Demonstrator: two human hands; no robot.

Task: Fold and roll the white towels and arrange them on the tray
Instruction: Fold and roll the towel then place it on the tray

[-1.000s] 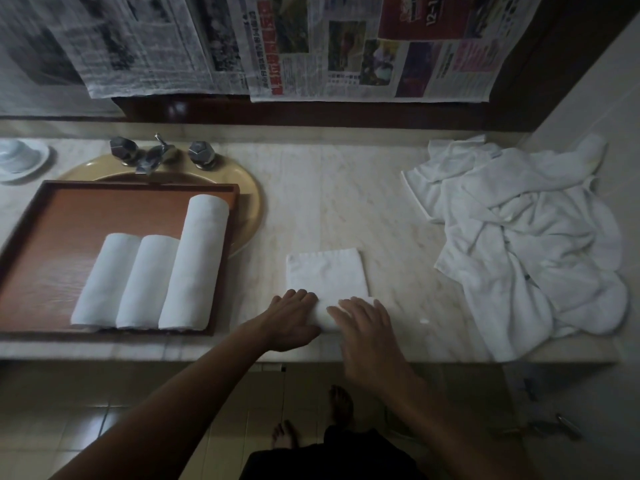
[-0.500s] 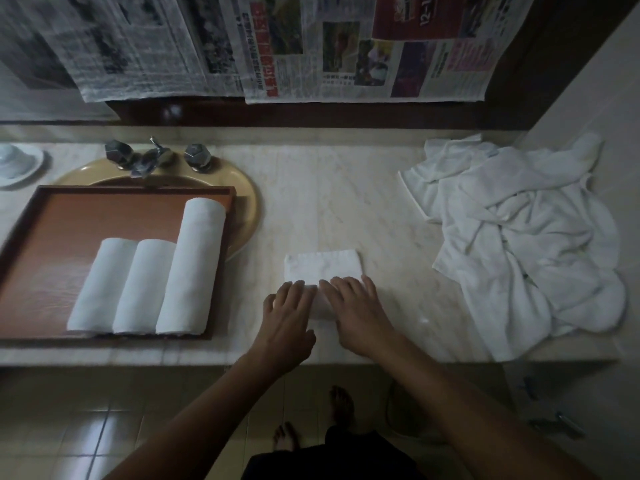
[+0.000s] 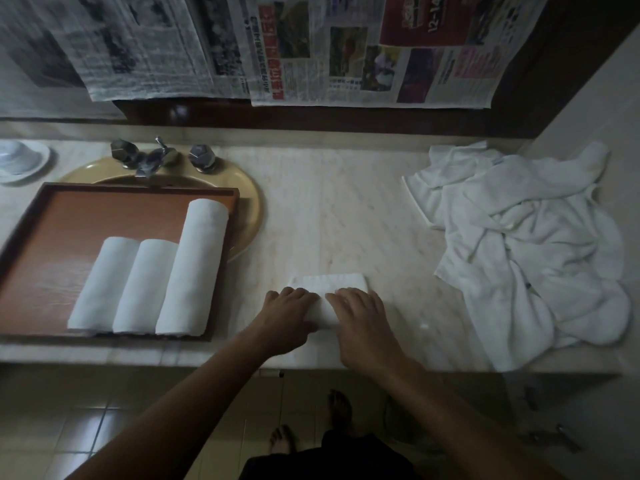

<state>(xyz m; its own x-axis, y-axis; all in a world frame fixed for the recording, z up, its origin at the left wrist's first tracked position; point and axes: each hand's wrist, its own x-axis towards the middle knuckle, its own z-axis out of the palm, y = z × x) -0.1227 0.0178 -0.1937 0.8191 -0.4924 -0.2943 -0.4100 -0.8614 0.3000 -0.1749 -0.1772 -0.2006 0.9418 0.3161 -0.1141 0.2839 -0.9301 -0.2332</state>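
A small white towel (image 3: 329,284) lies on the marble counter near its front edge, partly rolled, with a short flat strip showing beyond the roll. My left hand (image 3: 289,318) and my right hand (image 3: 360,320) press side by side on the roll, fingers curled over it. A brown wooden tray (image 3: 52,237) sits at the left over the basin. Three rolled white towels lie in it side by side: two short ones (image 3: 104,282) (image 3: 145,285) and a longer one (image 3: 194,265) on the right.
A heap of loose white towels (image 3: 519,244) covers the counter's right end by the wall. A yellow basin (image 3: 249,202) with a metal tap (image 3: 156,157) lies behind the tray, and a white dish (image 3: 20,161) stands far left. Newspapers hang above.
Both hands have moved forward over the towel, rolling it away from me. The flat part beyond the roll has grown much shorter.
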